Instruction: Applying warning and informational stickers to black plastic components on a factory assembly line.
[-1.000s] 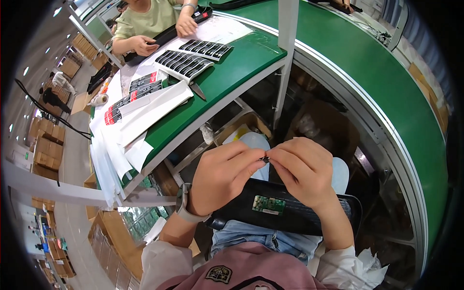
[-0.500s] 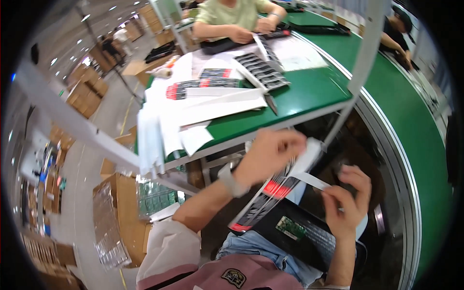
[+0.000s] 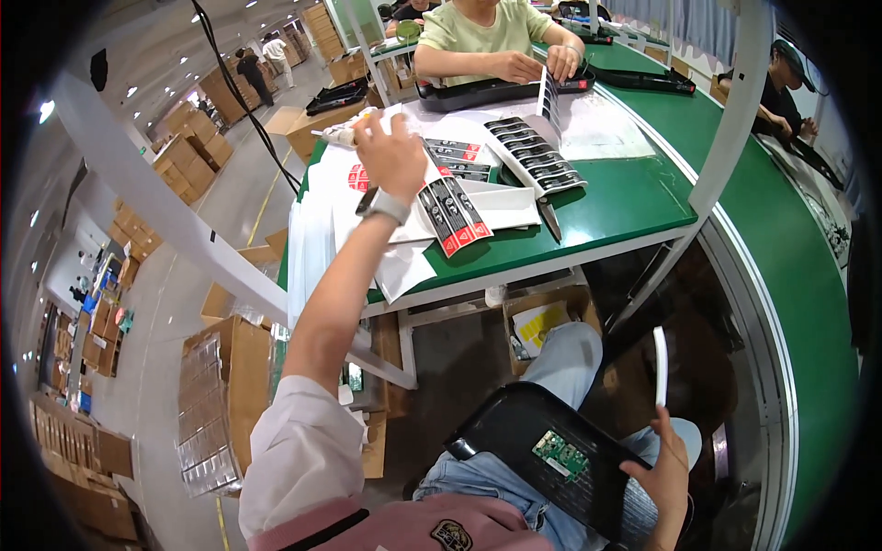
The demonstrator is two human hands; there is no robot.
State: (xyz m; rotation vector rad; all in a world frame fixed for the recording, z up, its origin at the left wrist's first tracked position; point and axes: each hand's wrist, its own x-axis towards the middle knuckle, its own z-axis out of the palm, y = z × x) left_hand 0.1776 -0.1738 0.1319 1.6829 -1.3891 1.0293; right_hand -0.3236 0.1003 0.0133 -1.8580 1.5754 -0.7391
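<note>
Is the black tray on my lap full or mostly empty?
Mostly empty: the black tray shows only one small green circuit board on its surface.

Left hand (image 3: pixel 393 151) stretched far forward over green table (image 3: pixel 634 197), fingers on white sheets (image 3: pixel 501 209) beside red-black label strips (image 3: pixel 452 213). Right hand (image 3: pixel 666 473) low near lap, pinching thin white strip (image 3: pixel 659 365) upright. Just left of that grip, black tray (image 3: pixel 542 455) on knees, small green circuit board (image 3: pixel 561 454) inside.

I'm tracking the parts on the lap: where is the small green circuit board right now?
In the head view, the green circuit board lies on the black tray across the person's lap, lower right, just left of the right hand.
</note>
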